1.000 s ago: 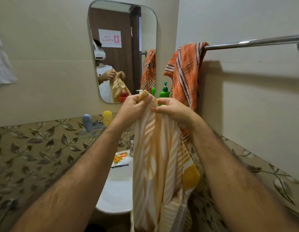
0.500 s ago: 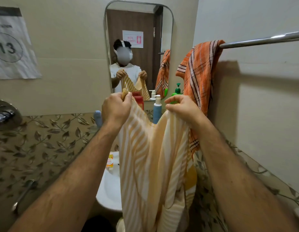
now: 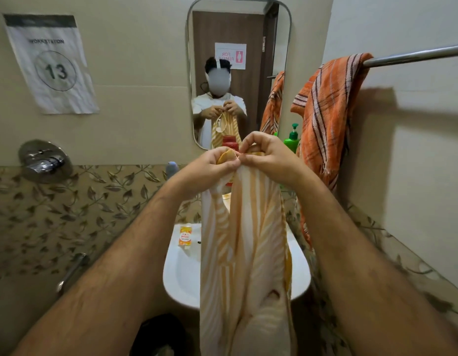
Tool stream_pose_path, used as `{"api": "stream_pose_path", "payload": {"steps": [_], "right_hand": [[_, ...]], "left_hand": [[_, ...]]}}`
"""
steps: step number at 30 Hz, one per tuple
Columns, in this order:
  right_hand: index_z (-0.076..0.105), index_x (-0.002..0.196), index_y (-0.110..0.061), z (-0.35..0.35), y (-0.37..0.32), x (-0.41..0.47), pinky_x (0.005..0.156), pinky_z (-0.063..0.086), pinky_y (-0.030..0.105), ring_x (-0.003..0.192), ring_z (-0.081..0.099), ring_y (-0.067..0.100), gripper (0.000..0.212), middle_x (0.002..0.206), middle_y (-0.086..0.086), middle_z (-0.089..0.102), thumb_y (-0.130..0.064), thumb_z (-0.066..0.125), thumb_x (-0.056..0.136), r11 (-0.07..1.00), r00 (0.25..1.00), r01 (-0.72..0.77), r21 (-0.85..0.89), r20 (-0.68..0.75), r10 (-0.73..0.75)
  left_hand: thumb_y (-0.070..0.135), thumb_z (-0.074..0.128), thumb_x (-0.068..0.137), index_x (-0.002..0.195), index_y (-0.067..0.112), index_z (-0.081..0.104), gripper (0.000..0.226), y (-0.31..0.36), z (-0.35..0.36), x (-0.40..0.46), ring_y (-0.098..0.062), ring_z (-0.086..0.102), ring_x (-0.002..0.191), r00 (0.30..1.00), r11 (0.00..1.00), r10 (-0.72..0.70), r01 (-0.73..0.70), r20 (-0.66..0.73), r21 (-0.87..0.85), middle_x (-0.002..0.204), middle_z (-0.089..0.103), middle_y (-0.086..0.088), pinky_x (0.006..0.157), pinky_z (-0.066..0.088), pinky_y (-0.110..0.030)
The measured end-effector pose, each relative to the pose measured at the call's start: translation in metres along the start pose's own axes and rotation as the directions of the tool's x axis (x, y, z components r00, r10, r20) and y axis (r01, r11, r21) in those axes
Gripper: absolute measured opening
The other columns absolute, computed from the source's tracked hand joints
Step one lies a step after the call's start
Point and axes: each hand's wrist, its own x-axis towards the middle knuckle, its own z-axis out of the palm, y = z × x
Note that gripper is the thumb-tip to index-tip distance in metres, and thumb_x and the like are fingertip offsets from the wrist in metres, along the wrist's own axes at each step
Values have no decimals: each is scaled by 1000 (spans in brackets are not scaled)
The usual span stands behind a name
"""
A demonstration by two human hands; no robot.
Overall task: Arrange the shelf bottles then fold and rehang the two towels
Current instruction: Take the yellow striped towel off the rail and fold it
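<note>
Grip: yellow striped towel (image 3: 244, 253) is pinched at its top corners by left hand (image 3: 214, 167) and right hand (image 3: 270, 156), touching, above sink (image 3: 181, 276).
Risk: corners could be misaligned; a loosened pinch would drop it into the sink.

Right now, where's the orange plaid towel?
Head view, upper right: the orange plaid towel hangs over the left end of the towel rail, beside the green pump bottle.

Beige walls (image 3: 145, 73), leaf-patterned tiles (image 3: 68, 214)
</note>
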Motion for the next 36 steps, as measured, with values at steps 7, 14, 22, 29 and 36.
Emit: {"api": "stream_pose_path", "payload": {"steps": [7,14,22,29,36], "right_hand": [[60,98,-9,6,10,-15,67,52,20,73,62,10,23,80,3,64,-15,77,84,973,987,-159,169,58,152],[67,90,-15,10,34,-35,66,52,25,73,64,10,17,81,-2,67,-30,73,86,912,921,-389,126,61,385],[57,77,-16,21,51,-32,60,48,35,75,62,23,12,75,1,63,-25,64,79,804,868,-467,-367,-365,337],[56,73,-21,29,57,-37,56,34,28,72,57,18,13,72,-5,60,-30,64,78,700,829,-536,-472,-451,331],[61,86,-13,39,69,-47,82,56,46,81,64,22,7,84,5,65,-15,60,93,846,843,-465,260,-163,513]], "left_hand": [[33,55,99,85,22,56,19,1,-1,-5,-7,52,69,991,901,33,27,-129,433,77,57,7,61,40,-22],[31,55,100,88,20,50,17,-7,-26,-7,-14,50,66,894,722,236,101,-380,685,73,53,7,57,32,-28],[33,54,100,101,11,57,22,2,-41,-15,-27,55,73,796,701,368,101,-480,706,82,60,-4,64,42,-36],[33,52,101,106,9,58,25,3,-51,-24,-20,51,72,725,694,397,164,-563,701,83,58,-2,62,34,-29],[33,56,99,107,11,60,24,-3,-63,-28,-22,58,81,681,742,297,276,-669,611,93,65,-4,69,40,-30]]}}
